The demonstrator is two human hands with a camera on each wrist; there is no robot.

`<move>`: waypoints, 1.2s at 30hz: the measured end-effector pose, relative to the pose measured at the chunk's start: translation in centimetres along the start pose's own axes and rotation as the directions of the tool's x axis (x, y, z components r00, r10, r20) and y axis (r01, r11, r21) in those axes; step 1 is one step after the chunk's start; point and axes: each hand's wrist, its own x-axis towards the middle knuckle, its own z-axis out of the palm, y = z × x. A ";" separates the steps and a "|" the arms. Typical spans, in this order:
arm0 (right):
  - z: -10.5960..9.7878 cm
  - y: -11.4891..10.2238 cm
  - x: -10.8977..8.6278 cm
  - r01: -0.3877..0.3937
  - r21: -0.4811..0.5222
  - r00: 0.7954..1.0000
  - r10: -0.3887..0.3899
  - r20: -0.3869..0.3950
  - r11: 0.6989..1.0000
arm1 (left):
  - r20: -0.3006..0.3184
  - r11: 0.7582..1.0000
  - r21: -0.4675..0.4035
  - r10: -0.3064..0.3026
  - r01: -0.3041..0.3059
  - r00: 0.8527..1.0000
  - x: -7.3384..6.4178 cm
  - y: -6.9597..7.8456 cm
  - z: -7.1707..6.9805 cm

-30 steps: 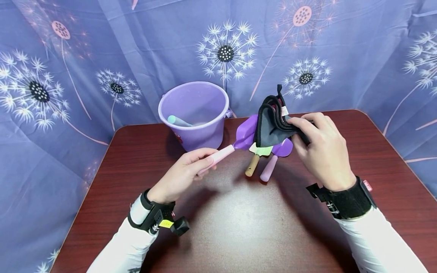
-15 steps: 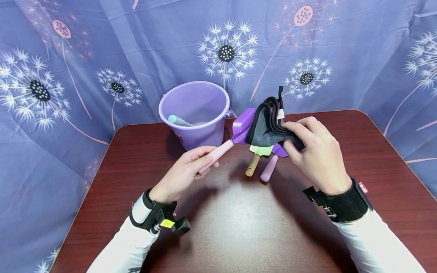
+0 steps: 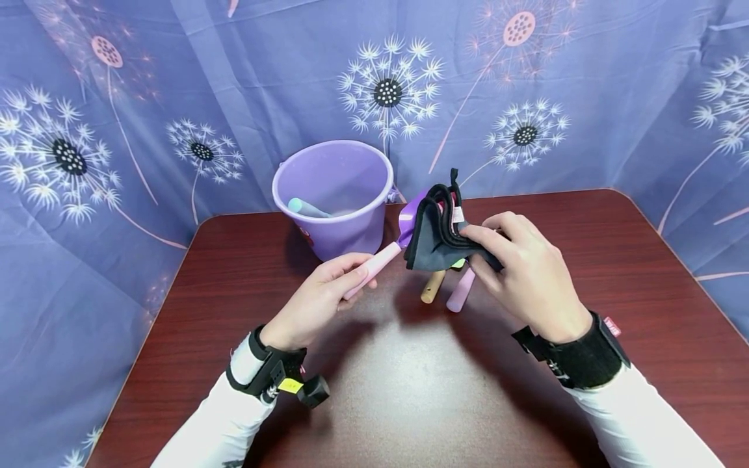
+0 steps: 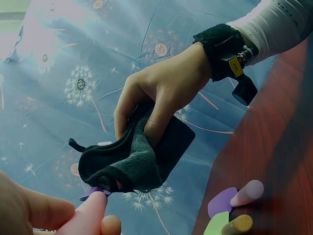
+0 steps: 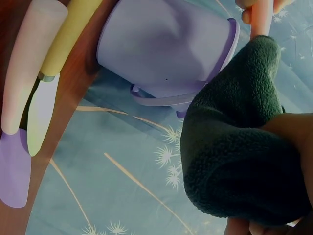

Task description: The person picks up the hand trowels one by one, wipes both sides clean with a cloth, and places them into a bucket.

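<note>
My left hand (image 3: 316,298) grips the pink handle of a small toy shovel (image 3: 373,268), whose purple blade points up and away. A folded dark grey cloth (image 3: 433,244) with black edging is pinched between the thumb and fingers of my right hand (image 3: 526,279). The cloth lies against the blade and hides most of it. In the right wrist view, the fuzzy cloth (image 5: 230,142) reaches the top of the pink handle (image 5: 261,17). Only a sliver of purple blade (image 4: 95,190) shows in the left wrist view.
A purple bucket (image 3: 351,237) stands at the back left with a light-blue handled thing (image 3: 307,208) inside. On the table (image 3: 234,273) beneath the cloth lie a wooden-handled green tool (image 3: 433,287) and a second pink-handled purple shovel (image 3: 461,290). A patterned curtain (image 3: 263,78) hangs behind.
My right hand has moved left and down with the cloth, covering more of the shovel's blade and the green tool. The left hand has barely moved; the blade has turned more edge-on.
</note>
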 end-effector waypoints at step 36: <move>-0.4 -1.1 1.3 0.367 -0.029 0.929 -0.368 -0.035 0.930 | 0.119 0.916 -0.398 -0.004 0.051 0.993 -0.2 0.2 -0.7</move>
